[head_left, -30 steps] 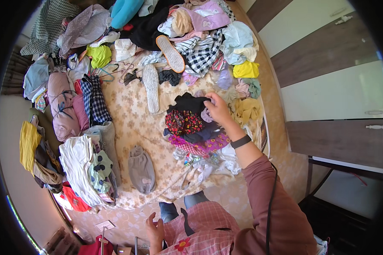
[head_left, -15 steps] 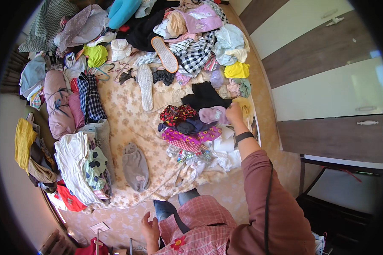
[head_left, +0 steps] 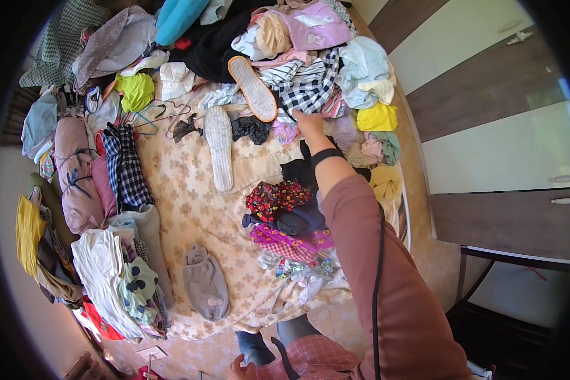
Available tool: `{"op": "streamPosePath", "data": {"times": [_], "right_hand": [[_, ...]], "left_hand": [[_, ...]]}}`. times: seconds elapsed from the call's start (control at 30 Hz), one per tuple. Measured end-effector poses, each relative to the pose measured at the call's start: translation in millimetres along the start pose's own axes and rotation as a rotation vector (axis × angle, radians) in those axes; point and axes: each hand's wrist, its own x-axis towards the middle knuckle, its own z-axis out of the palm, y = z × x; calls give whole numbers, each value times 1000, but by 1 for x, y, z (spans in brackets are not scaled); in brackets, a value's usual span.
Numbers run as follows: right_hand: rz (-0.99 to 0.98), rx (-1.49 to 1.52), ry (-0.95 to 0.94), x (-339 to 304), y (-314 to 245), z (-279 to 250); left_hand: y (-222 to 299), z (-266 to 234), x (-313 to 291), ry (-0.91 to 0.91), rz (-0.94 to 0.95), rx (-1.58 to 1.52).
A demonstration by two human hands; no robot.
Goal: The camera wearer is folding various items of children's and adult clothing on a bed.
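My right hand [head_left: 308, 125] reaches over the bed to the lower edge of a black-and-white checked cloth [head_left: 310, 85]. Its fingers are drawn together there, and what they pinch is too small to make out. Close by lie an orange-edged insole [head_left: 253, 88], a pink bundle [head_left: 286, 132] and a pale purple bundle [head_left: 346, 133]. Beneath my right forearm is a black garment [head_left: 297, 172], partly covered. My left hand [head_left: 239, 368] is low at the picture's bottom edge, cut off, its visible fingers loosely apart and holding nothing.
A grey-white insole [head_left: 218, 149] and a grey sleeve-like cover [head_left: 206, 283] lie on the flower-patterned bedspread [head_left: 183, 209]. Folded clothes [head_left: 101, 278] are stacked at left. A red-flowered cloth [head_left: 277, 199] tops the near pile. Striped cabinets [head_left: 487, 158] stand at right.
My right hand has moved away and left, from beside the small pinkish-purple cloth on the near pile to the checked cloth. My left hand sits lower in view, and the view has shifted slightly.
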Motion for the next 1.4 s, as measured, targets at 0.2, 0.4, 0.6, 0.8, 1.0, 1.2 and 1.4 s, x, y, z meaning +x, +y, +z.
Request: {"op": "streamPosePath", "data": {"times": [0.2, 0.4, 0.6, 0.8, 1.0, 1.2, 1.4], "right_hand": [[161, 181, -52, 40, 20, -6], [-165, 363, -519, -84, -52, -88], [-78, 283, -921, -251, -48, -188], [-142, 175, -915, -382, -15, -223], [-490, -218, -1288, -487, -29, -195], [-504, -238, -1387, -572, -14, -127], [-121, 7, -970, -509, 10, -132]], "left_hand": [[47, -12, 2, -47, -55, 99], [5, 2, 30, -68, 104, -125], [98, -24, 33, -23, 261, -64], [172, -41, 53, -236, 431, -386], [256, -61, 55, -699, 294, -742], [268, -84, 30, -656, 399, -378], [273, -147, 15, -464, 804, -488]]}}
